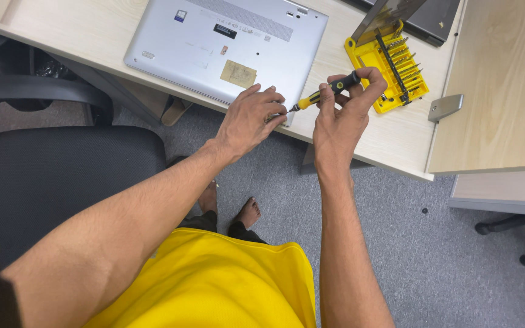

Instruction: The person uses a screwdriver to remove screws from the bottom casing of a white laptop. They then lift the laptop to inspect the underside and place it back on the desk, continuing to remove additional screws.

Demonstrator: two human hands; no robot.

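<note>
My right hand (344,112) grips a small screwdriver (326,92) with a black and yellow handle, held above the desk's front edge. Its metal tip points left into the fingertips of my left hand (250,118), which pinch around the tip; whatever small piece they hold is hidden. Just beyond my left hand lies a silver laptop (214,42), closed and upside down, with stickers on its base. A yellow screwdriver bit case (390,67) stands open to the right of my right hand, with several bits in its rack.
The light wooden desk (92,30) runs along the top. A second desk (505,91) adjoins at right, with a small grey metal piece (445,107) at the seam. A black office chair (62,164) stands at left. Grey carpet and my bare feet (247,212) lie below.
</note>
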